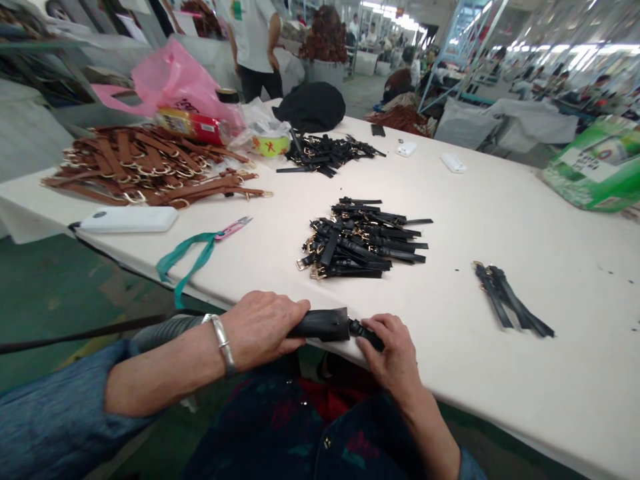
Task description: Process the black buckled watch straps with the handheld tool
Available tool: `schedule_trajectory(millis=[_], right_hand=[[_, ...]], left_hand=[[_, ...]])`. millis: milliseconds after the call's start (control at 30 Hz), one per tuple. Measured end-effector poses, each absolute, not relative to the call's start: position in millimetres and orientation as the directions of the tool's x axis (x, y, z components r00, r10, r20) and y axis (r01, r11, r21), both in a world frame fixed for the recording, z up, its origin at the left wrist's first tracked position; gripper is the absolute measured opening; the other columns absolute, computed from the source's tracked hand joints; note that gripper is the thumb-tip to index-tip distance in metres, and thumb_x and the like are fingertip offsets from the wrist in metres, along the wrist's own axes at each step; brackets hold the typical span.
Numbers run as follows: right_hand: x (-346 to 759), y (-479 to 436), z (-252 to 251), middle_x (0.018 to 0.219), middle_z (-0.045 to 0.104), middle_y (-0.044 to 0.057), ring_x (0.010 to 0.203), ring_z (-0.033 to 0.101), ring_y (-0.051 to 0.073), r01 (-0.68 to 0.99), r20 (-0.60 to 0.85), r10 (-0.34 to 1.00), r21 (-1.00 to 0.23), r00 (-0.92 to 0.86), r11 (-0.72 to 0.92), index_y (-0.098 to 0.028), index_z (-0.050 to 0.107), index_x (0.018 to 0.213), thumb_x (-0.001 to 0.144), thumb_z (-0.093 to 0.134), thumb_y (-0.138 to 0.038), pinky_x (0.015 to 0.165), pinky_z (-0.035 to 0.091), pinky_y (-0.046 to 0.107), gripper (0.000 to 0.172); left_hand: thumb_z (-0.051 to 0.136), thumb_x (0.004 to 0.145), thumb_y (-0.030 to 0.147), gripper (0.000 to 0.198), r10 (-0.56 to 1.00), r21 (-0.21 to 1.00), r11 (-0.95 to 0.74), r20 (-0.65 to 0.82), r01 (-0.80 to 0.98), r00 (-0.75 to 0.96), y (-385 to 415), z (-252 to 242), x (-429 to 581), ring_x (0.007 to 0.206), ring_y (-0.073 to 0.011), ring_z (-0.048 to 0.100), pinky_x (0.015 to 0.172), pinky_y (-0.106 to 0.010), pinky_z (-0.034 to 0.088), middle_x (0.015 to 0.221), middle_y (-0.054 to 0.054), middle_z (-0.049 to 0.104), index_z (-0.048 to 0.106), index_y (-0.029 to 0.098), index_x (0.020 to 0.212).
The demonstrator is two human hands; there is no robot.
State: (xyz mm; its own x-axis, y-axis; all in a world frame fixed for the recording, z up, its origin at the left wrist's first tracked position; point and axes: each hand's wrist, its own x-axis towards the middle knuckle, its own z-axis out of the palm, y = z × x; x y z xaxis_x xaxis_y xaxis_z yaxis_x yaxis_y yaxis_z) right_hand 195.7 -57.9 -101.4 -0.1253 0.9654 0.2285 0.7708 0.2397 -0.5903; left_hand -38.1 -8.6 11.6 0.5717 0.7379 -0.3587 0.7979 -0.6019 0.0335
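- At the near edge of the counter (465, 373), the left hand (260, 330) is wrapping its fingers shut around a black tool (323, 325). The right hand (395, 360) is pinching a short black strap (367, 335) against the tool's tip.
- The strap is hanging right at the edge, over the lap, so a slackening pinch is likely dropping it to the floor.
- Right fingertips are touching the tip. I can't tell whether it's hot or sharp; if it is, they're risking a burn or nick.
- A grey hose (160, 328) is trailing left from the tool under the forearm, and a snag there could be jerking the tool off the strap.
- The strap pile (363, 240) is lying well apart, out of harm's way.
- Writing: the pink bag (175, 80) is showing dark print, the green bag (600, 167) a white label and the bottle (193, 125) a red-yellow label, all too blurred for reading.
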Motion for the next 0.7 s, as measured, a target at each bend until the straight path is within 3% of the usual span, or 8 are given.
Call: schedule_trajectory(millis=[100,400,700], right_hand=[[198,-58,-103,0.088,0.057,0.006,0.084,0.050,0.021,0.782,0.201,0.968,-0.576,-0.149,0.240,-0.024,0.064,0.095,0.077,0.058,-0.025,0.074,0.041,0.035,0.019],[215,-42,-99,0.086,0.058,0.005,0.082,0.050,0.019,0.736,0.187,0.923,-0.559,-0.338,0.382,-0.024,0.063,0.097,0.080,0.057,-0.025,0.073,0.040,0.034,0.019],[215,-39,-107,0.084,0.058,0.005,0.082,0.050,0.019,0.689,0.206,0.927,-0.622,-0.315,0.372,-0.024,0.064,0.095,0.079,0.058,-0.026,0.072,0.039,0.034,0.017]], left_hand=[[0.046,0.078,0.041,0.024,0.725,0.029,-0.619,-0.363,0.785,0.585,-2,14,-36,0.074,-0.0271,0.063,0.060,-0.036,0.045,0.080,-0.007,0.066,0.051,0.023,0.092],[0.047,0.077,0.039,0.020,0.723,0.028,-0.611,-0.388,0.791,0.571,6,19,-31,0.074,-0.0271,0.062,0.060,-0.035,0.044,0.080,-0.007,0.065,0.052,0.023,0.090],[0.048,0.077,0.038,0.019,0.689,0.079,-0.623,-0.415,0.778,0.594,3,17,-33,0.072,-0.0253,0.062,0.058,-0.033,0.041,0.078,-0.006,0.065,0.052,0.023,0.088]])
